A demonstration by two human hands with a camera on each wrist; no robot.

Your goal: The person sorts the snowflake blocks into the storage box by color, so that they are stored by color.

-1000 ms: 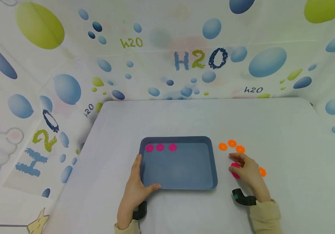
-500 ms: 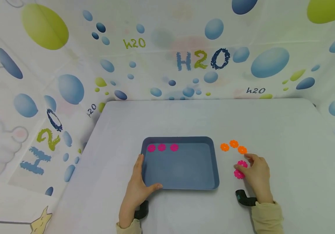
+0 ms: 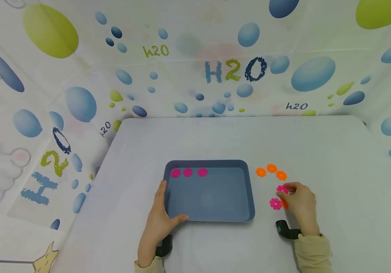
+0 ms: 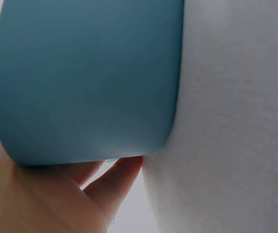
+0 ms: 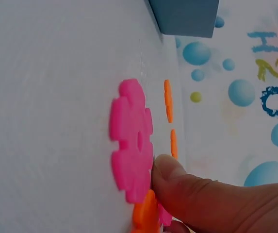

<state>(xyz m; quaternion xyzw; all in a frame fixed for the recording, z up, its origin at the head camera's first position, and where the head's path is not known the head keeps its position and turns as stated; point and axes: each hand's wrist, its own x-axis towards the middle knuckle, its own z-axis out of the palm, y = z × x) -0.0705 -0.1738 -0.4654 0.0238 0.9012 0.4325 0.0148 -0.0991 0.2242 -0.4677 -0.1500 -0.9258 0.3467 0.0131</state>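
L hand (image 3: 163,218) spread at blue-grey rectangular tray (image 3: 212,199); R hand (image 3: 300,201) pinching pink plastic-looking flower disc (image 3: 280,188), R of tray. Prob. pick-up step; next needs clean lift, clear of adj. orange flower disc (image 3: 285,204).

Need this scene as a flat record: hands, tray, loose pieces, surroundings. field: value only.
left hand: at the near left corner of the tray, thumb on near side, fingers along left side
right hand: thumb and fingertips at the farther loose pink piece; firm pinch unclear
tray contents: three pink pieces in a row by the far side
loose pink: two, including the nearer one
loose orange: three in plain view, another partly hidden by right hand
surface: white table
backdrop: printed sheet, "H2O" lettering
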